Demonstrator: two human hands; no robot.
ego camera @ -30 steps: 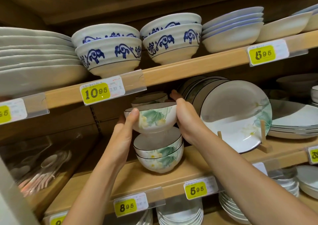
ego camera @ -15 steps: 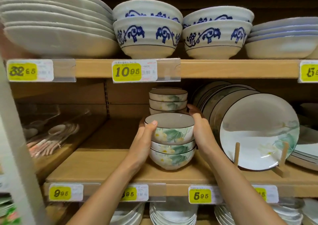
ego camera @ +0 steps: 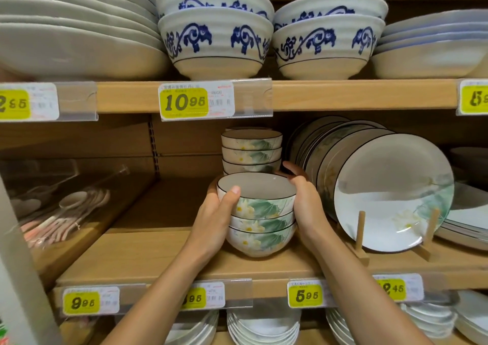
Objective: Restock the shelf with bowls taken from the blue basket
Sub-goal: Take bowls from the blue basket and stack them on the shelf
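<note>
Gripping the top bowl (ego camera: 257, 194) from both sides, right at the middle shelf (ego camera: 148, 255). Clasps its left wall with the left hand (ego camera: 216, 215), thumb hooked over the near rim. Cups its right wall with the right hand (ego camera: 306, 202), fingers curled round the far side.

Nests snugly in two matching bowls (ego camera: 260, 235), making a stack of three. Stands towards the front edge of the shelf board, about mid-width.

Looks glossy: plain cream inside, a thin dark line round the rim. Outside, broad green leaves and white flowers with yellow centres, wrapping the wall.

Same pattern on the rear stack (ego camera: 252, 150), just behind and towards the back edge, close to the right fingertips.

Just to the right, leaning on a wooden stand (ego camera: 359, 236), a matching plate (ego camera: 393, 194), with more plates upright behind it.

Along the front edge, yellow price tags (ego camera: 305, 295) in clear holders. Over at the left end of the shelf, spoons (ego camera: 66, 212) inside a clear box.

Up on the board above, blue-patterned bowls (ego camera: 215, 41) in two stacks, with pale dishes on either side.
</note>
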